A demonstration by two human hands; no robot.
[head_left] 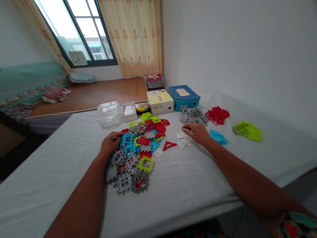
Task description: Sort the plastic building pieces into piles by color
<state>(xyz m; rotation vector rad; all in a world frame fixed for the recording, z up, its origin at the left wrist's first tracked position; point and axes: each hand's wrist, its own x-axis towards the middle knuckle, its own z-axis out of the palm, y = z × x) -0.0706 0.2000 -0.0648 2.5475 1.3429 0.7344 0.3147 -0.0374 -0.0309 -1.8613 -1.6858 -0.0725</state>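
Observation:
At the left edge of a mixed heap of plastic interlocking building pieces [145,140], my left hand [111,145] rests with its fingers curled against the blue and grey ones. Anything in those fingers is hidden. My right hand [196,133] is over a small group of white window-frame pieces [182,142], thumb and fingers drawn together. Whatever it pinches is too small to make out. Between the hands lie a red triangular piece [169,145] and a single white window frame [158,152]. Just past my right hand is a grey pile [193,116]; blue pieces [218,137] lie to its right.
Red [217,115] and lime-green [247,130] piles lie farther right on the white-covered table [187,187]. Along the back stand a clear plastic box [108,115], a white box [128,112], a round tin [143,108], a yellow-white box [160,102] and a blue box [184,98]. A wall borders the right.

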